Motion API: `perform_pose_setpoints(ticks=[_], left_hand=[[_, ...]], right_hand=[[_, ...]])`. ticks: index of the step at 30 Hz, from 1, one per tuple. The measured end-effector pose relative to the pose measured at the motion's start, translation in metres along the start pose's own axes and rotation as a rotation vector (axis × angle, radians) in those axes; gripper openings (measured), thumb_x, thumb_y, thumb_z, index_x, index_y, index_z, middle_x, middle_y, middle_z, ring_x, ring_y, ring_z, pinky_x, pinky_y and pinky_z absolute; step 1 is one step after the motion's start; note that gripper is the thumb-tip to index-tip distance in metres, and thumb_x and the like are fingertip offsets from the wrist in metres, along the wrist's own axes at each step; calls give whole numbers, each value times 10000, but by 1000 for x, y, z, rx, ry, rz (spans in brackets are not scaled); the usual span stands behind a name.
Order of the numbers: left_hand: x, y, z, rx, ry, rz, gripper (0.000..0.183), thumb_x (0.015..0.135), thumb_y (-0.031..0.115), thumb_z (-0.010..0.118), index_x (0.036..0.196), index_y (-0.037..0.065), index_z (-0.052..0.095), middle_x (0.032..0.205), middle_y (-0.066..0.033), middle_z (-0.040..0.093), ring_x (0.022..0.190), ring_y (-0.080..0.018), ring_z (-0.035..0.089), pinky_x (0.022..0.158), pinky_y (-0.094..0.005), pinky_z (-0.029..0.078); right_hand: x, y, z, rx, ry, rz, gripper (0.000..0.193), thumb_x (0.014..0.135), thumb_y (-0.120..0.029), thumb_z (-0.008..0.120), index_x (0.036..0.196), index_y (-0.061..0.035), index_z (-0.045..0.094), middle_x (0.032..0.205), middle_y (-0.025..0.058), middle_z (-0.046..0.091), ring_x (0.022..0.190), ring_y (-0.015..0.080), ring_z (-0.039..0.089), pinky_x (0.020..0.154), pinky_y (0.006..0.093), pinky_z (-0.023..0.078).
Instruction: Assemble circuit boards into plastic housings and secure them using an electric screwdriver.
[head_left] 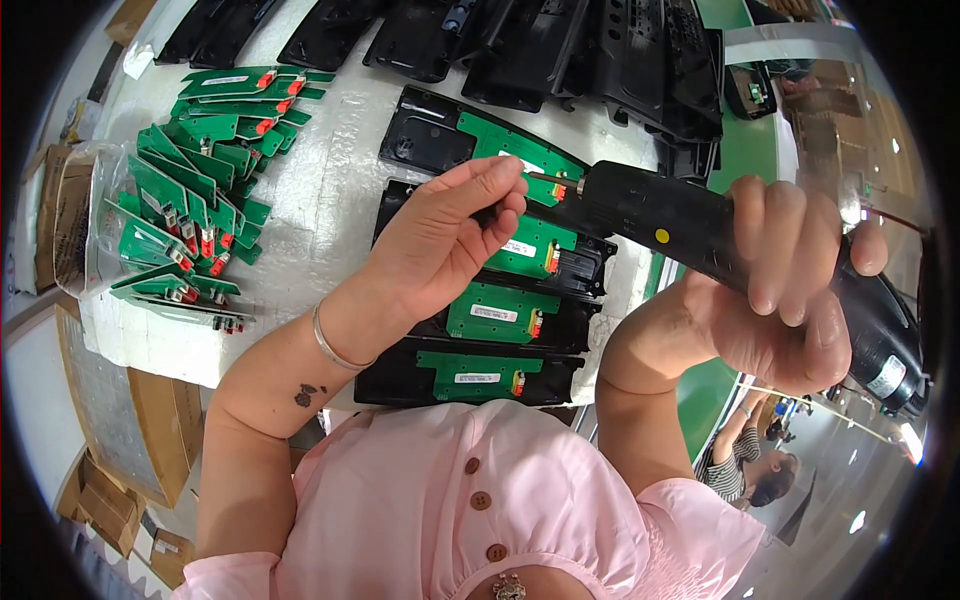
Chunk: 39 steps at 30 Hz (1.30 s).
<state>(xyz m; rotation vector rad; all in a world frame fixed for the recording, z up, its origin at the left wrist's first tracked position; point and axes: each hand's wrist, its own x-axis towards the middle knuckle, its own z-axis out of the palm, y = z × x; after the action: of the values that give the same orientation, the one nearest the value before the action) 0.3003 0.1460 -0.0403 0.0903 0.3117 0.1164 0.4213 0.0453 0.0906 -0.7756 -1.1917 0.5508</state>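
My right hand (780, 300) is wrapped around a black electric screwdriver (650, 205) with a yellow dot on its side. Its thin metal bit (555, 179) points left, toward the fingertips of my left hand (445, 230). Thumb and forefinger of that hand are pinched together at the bit's end; whatever is between them is too small to make out. Below the hands lie several black plastic housings (410, 375) in a column, each with a green circuit board (450, 362) bearing a white label and a red-and-white connector. My left hand covers part of the middle housings.
Loose green circuit boards (205, 165) are heaped on the white foam-covered table (330, 170) at left. More black housings (540, 60) stand in a row along the far side. Cardboard boxes (150, 430) are at lower left; another person (745, 465) is at lower right.
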Motion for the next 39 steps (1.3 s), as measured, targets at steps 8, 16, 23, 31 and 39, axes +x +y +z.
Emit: perform_pose_setpoints(ticks=[8,16,23,31,39], left_hand=[[-2,2,5,29,-3,-32,140,841,160,533,899,33,544,797,-20,551,692,-75,540,607,-164,478],[-3,3,3,382,-82,34,217,866,231,494,930,31,548,792,3,540,672,-60,496,637,-185,440],[-4,-19,18,50,37,-106,404,897,242,411,1103,-103,443,1011,-190,545,972,-248,534,843,-294,453],[-7,-18,9,276,-105,-188,304,900,174,394,1102,-48,444,995,-193,557,931,-265,560,834,-305,447],[-7,-15,13,409,-26,-134,192,864,134,484,994,0,530,871,-88,597,799,-136,573,711,-219,458]], right_hand=[[-3,-1,5,20,92,0,299,633,-82,507,932,-75,483,553,-56,445,502,69,414,572,221,312],[-3,-2,2,151,108,42,317,627,-69,505,943,-71,481,562,-43,437,524,76,412,580,232,314],[1,50,-17,-52,226,-58,270,683,-9,420,951,16,401,567,54,386,464,140,357,496,320,360],[1,80,-21,-220,428,84,223,658,-22,420,876,-24,470,556,57,390,475,162,362,541,338,366],[9,86,-23,-213,347,137,164,663,-11,443,826,-19,459,549,64,400,459,164,385,531,335,389]])
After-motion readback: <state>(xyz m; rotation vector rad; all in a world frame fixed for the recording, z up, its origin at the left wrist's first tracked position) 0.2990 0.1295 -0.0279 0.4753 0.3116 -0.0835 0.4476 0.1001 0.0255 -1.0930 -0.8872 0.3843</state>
